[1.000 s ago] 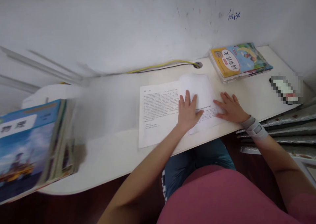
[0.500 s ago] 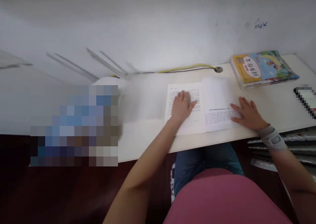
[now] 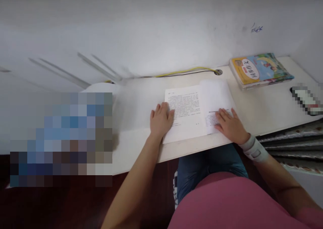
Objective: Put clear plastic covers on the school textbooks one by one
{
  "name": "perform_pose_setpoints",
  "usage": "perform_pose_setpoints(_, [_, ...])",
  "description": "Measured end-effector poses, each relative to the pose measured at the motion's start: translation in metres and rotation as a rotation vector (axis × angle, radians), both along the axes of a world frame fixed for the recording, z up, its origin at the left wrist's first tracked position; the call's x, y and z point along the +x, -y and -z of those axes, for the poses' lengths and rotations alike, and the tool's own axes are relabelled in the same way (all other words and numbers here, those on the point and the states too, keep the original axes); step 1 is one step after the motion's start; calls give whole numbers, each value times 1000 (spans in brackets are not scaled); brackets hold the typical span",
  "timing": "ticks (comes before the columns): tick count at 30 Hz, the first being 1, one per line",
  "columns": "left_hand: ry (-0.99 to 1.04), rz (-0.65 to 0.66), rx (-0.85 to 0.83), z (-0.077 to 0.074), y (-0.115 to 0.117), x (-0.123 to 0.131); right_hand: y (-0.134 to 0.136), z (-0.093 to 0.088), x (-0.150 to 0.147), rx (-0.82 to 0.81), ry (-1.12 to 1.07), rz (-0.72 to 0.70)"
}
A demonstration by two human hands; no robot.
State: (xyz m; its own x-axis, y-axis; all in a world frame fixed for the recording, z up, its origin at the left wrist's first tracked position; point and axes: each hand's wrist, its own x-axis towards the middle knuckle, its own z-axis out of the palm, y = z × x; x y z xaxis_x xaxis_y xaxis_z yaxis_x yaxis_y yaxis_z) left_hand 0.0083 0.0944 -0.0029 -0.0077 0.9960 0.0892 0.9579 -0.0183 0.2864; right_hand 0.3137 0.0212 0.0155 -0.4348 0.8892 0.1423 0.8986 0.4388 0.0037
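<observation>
An open book [image 3: 186, 121] with printed white pages lies flat on the white desk [image 3: 136, 135] in front of me. At its left edge rests my left hand [image 3: 161, 119], palm down with the fingers spread, partly on the page margin. My right hand [image 3: 231, 125] lies flat over the lower part of the right page, fingers apart, covering some of the print. A grey band is round my right wrist. Neither hand grips anything.
A stack of colourful books [image 3: 261, 71] sits at the back right, with a phone [image 3: 306, 100] in front of it, partly pixelated. Yellow and black cables run along the wall into a desk hole [image 3: 218, 72]. A pixelated patch covers the left side.
My left hand has slid off the printed text to the left edge of the book. My right hand has moved left, further onto the right page. The view has shifted slightly.
</observation>
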Motion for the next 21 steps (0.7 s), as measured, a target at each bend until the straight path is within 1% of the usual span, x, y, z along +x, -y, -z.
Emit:
perform_pose_setpoints(2, [8,5,3,-1,-1,-1,2,7,-9,9,-7,34])
perform_pose_setpoints(5, [8,3,5,-2,-1,-2,2,12,-6,11,-7,61])
perform_pose_setpoints(9, [7,-20,-13,-2,-2,-2,2,9,3,-23,7,52])
perform_pose_setpoints(15, [20,-48,-40,0,-3,-2,3,7,6,-44,-25,83])
perform_pose_setpoints(21, [27,-46,-20,0,-2,-2,2,5,11,-39,-21,108])
